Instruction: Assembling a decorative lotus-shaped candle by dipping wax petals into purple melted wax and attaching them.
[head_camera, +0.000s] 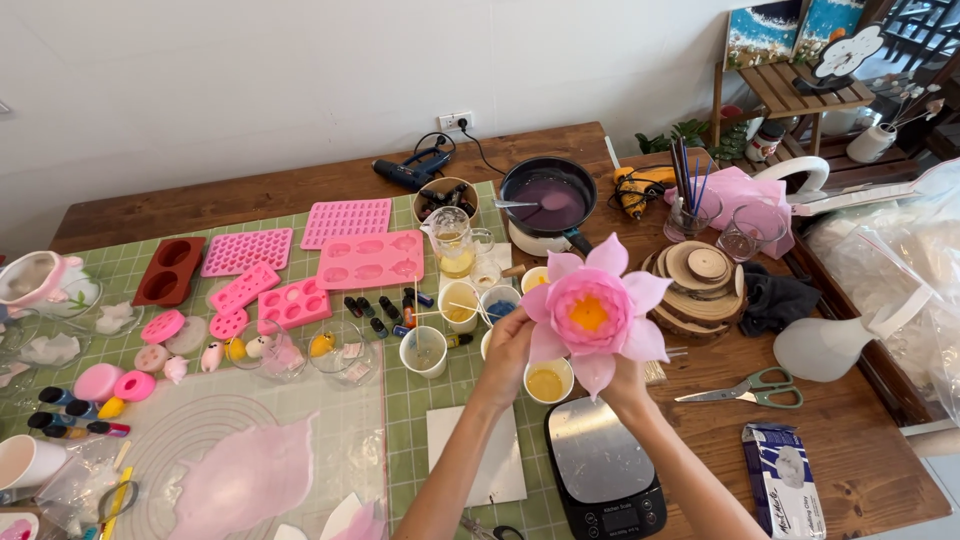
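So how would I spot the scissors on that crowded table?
Start at the black scale at the table's near edge, below the pink flower in both hands. Go right onto bare wood: the scissors lie there alone, shut, with green handles.

Matt waxy pink flower (592, 312) — brushed-metal scale (600, 458) on grained wooden table (860, 440)

Pink moulds (362, 258) on green mat (440, 400), scale (603, 465) and scissors (745, 390) on worktop (860, 440), pan (548, 195) behind cups (424, 350).
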